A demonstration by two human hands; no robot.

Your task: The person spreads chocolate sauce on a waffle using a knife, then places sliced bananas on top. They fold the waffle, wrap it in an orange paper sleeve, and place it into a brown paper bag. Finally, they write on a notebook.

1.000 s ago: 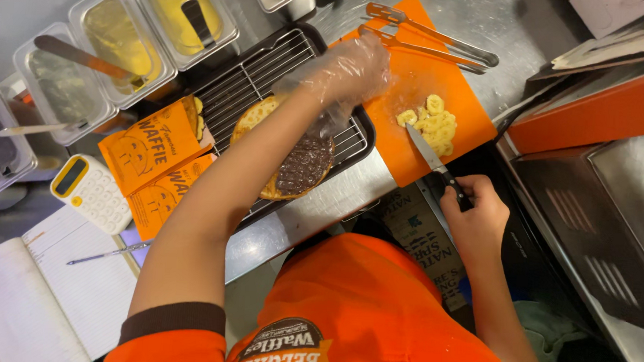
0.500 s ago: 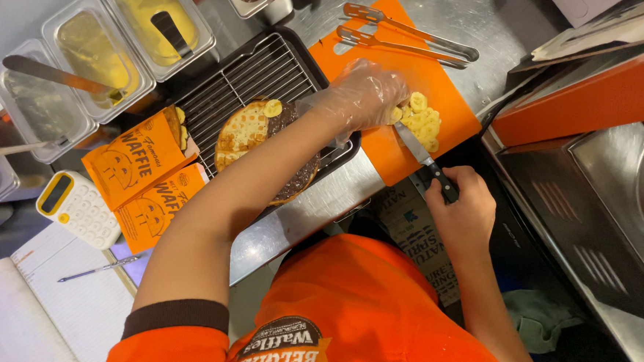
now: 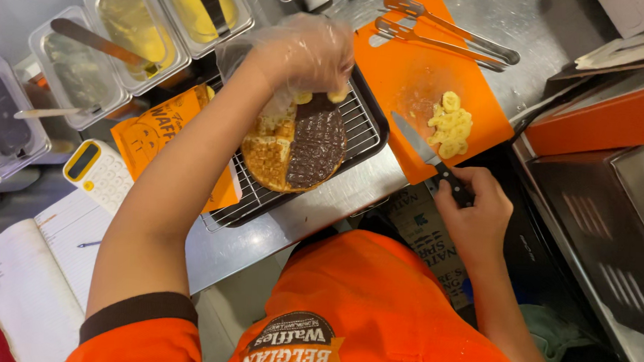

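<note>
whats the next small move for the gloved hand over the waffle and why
Probably set the banana slices down on the waffle: the gloved left hand hovers at its far edge with slices at its fingertips, and the waffle's face shows none laid yet. The right hand rests the knife on the cutting board.

waffle [image 3: 294, 154] on rack [image 3: 354, 131], board [image 3: 423, 76] right

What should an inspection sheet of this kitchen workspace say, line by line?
Surface: steel counter, orange cutting board.
Job's things: waffle, half chocolate-coated, on wire rack; banana slices on the board.
Clutter: tongs, sauce tubs, calculator, notebook.
Hands: gloved left hand over the waffle; right hand grips knife.
Cables: nothing seen.
Surroundings: orange appliance at right.
</note>
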